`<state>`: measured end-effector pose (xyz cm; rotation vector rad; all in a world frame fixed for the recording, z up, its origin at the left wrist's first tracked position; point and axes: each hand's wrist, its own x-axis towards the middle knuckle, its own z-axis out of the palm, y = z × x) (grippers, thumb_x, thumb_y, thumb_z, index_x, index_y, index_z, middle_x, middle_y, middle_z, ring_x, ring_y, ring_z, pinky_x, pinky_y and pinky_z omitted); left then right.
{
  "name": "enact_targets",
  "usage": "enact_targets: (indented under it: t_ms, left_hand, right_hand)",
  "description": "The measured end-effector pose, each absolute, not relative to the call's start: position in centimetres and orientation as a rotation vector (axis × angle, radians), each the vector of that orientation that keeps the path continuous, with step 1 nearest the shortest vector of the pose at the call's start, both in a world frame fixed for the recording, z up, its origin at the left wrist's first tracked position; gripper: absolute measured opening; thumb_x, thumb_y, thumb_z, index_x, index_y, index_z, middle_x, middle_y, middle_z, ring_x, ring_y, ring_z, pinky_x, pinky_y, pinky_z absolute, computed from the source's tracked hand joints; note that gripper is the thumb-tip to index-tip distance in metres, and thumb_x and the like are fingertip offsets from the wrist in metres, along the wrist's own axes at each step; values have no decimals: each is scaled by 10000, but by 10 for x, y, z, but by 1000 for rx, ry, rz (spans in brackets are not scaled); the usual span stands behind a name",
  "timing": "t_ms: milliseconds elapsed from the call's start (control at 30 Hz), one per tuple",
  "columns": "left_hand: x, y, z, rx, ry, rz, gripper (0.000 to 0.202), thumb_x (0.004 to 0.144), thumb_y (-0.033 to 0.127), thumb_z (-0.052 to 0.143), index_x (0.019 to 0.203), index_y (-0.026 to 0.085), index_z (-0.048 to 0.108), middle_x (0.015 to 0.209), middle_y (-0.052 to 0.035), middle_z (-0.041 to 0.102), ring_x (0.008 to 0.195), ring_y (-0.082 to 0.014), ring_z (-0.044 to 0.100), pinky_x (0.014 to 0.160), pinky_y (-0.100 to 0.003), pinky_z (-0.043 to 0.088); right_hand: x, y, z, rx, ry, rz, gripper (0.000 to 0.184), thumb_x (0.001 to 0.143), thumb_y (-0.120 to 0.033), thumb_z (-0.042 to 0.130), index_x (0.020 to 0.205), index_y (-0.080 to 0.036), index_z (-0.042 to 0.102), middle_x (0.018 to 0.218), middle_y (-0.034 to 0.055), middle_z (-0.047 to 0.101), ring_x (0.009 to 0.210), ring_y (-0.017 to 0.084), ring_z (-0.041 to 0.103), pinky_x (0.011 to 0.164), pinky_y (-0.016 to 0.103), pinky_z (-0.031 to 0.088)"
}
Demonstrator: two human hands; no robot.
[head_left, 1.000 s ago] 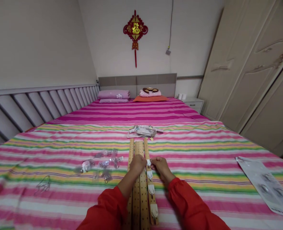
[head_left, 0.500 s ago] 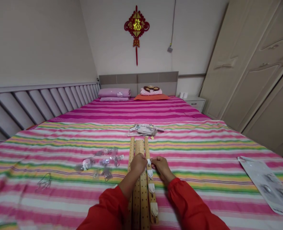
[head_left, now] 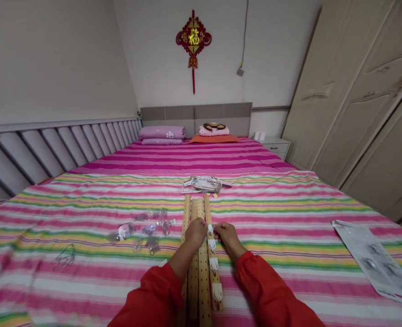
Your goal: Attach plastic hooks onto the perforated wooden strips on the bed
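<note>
Several white hooks sit in a row along the rightmost of the perforated wooden strips [head_left: 204, 281]. The farthest white hook [head_left: 210, 228] is between my two hands. From its left side, my left hand [head_left: 196, 232] closes its fingertips on its edge. My right hand [head_left: 226, 232] pinches it from the right, wrist low over the striped cloth. Nearer to me on the same strip are a second hook [head_left: 212, 245], another hook [head_left: 214, 264] and the closest hook [head_left: 217, 292]. My left forearm crosses the other strips and hides part of them.
Small clear packets [head_left: 149, 229] are scattered left of the strips, with a thin wire-like tangle [head_left: 65, 255] farther left. A pile of plastic packaging [head_left: 204, 184] lies beyond the strips. At right is a flat clear package [head_left: 374, 261]. A railing [head_left: 67, 143] runs along the left.
Both hands stay at the farthest hook with almost no movement. The whole view has shifted slightly.
</note>
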<state>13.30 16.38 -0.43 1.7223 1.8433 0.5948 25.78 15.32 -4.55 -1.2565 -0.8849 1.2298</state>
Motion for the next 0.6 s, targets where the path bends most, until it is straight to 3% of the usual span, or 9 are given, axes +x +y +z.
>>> enact_targets:
  t_ms: [133,267,600]
  left_hand:
    - [124,145,-1,1764,1726,674,255,842,238,408,755,174,639,841,-43,699,789,-145,621,675,-220,417]
    - [122,120,-5,1779,1647,661,297,838,259,412,669,161,636,719,-32,680,723,-159,612,654,-230,421]
    - [139,114,-10,1650,1658,622,291,783,157,418,598,146,642,630,-51,668,697,-174,636,651,-253,440]
  right_hand:
    - [261,140,-44,-1259,-871,1232,265,645,-414,613,545,-172,571,489,-15,587,403,91,495,365,192,311]
    - [263,131,-42,-1257,-861,1255,231,626,-391,616,616,-160,616,595,5,638,476,102,542,398,187,348]
    - [261,124,-36,-1211,-838,1296,267,588,-404,647,653,-145,653,574,-3,615,507,90,530,438,169,372]
